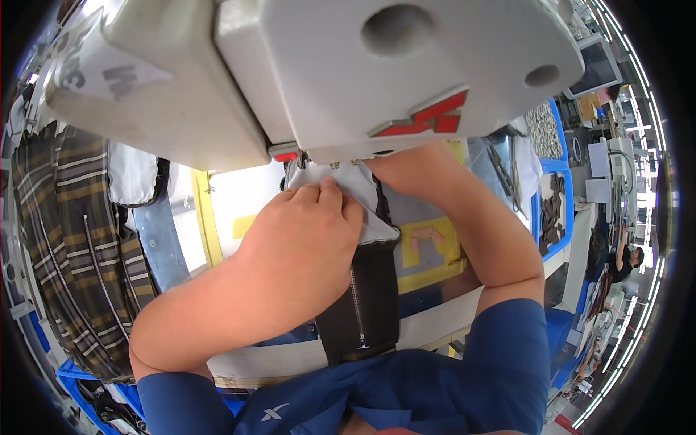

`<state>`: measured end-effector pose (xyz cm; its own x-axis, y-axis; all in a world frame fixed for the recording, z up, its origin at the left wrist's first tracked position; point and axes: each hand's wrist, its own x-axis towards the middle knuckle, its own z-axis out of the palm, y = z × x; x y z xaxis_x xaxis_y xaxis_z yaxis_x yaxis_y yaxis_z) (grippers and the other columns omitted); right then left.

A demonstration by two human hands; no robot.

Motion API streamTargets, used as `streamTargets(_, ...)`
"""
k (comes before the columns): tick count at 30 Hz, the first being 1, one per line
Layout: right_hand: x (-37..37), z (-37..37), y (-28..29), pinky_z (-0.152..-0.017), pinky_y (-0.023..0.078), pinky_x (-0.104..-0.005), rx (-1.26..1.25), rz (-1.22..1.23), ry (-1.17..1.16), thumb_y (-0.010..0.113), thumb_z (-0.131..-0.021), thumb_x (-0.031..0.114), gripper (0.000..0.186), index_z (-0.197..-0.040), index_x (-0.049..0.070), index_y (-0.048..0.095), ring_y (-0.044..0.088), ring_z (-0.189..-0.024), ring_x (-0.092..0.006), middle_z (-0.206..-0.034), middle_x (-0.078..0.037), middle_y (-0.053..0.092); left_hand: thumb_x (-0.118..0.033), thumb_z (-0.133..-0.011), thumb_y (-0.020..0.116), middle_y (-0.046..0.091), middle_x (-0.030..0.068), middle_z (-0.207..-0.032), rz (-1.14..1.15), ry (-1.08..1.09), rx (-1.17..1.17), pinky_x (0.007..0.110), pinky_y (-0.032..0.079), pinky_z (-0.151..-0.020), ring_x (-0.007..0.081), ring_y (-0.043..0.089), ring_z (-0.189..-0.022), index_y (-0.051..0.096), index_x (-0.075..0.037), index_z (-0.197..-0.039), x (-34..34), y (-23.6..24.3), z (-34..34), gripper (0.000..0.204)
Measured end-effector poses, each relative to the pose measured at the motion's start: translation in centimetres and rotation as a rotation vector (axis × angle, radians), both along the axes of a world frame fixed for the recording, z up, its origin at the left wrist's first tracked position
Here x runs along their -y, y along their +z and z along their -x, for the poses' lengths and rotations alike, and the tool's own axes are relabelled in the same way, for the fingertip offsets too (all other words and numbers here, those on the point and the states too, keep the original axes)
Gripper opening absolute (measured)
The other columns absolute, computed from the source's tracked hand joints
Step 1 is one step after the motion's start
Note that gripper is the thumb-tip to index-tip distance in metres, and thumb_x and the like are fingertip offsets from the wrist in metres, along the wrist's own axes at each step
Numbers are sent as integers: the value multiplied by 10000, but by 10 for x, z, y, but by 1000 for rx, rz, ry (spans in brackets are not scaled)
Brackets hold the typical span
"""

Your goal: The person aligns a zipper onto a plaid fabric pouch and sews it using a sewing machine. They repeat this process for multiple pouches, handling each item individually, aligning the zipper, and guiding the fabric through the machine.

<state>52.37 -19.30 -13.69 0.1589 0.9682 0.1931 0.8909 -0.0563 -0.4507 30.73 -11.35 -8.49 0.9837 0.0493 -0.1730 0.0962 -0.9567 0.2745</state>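
Under the head of a white sewing machine (428,80) lies a white cloth piece (371,226) with dark overlocked edges. My left hand (304,225) rests on it with curled fingers closed together, gripping the cloth against the bed; its fingertips are hidden. At the cloth's far right edge is my right hand (406,170), whose fingers disappear behind the machine head. A dark fabric strip with a metal zipper (377,297) runs from the white cloth toward my lap.
Brown plaid pieces with zippers (65,254) are piled at left, one with a white pocket piece (133,176). Yellow tape (435,268) marks the bed. Tweezers or snips (505,174) lie at right, beside blue trays (569,210) of small parts. Another person (625,257) sits far right.
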Motion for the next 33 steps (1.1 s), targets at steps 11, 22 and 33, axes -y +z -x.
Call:
streamTargets(11, 10, 0, 4, -826, 576, -451, -66, 137, -101, 727, -949, 213, 239, -1141, 80, 775, 742, -986, -355, -1062, -134, 791, -303, -833, 833, 627, 341, -1381, 28, -3, -47, 474, 557, -1051, 426, 681, -1247, 612, -50, -1452, 2, 4, -1, 704)
streamTargets(22, 5, 0, -3, -782, 600, -460, 25, 23, -43, 695, -920, 202, 253, -1129, 100, 794, 752, -928, -365, -1015, -130, 793, -239, -823, 780, 600, 379, -1405, -86, -50, -44, 475, 544, -1063, 442, 648, -1308, 595, -35, -1500, 8, 0, 2, 731)
streamTargets(33, 2, 5, 5, -777, 587, -457, -106, -1, -20, 695, -910, 191, 255, -1130, 112, 798, 746, -925, -370, -1003, -133, 794, -172, -818, 739, 686, 255, -1137, -98, -81, 82, 388, 567, -875, 332, 702, -1011, 680, 33, -1326, 4, 1, 9, 552)
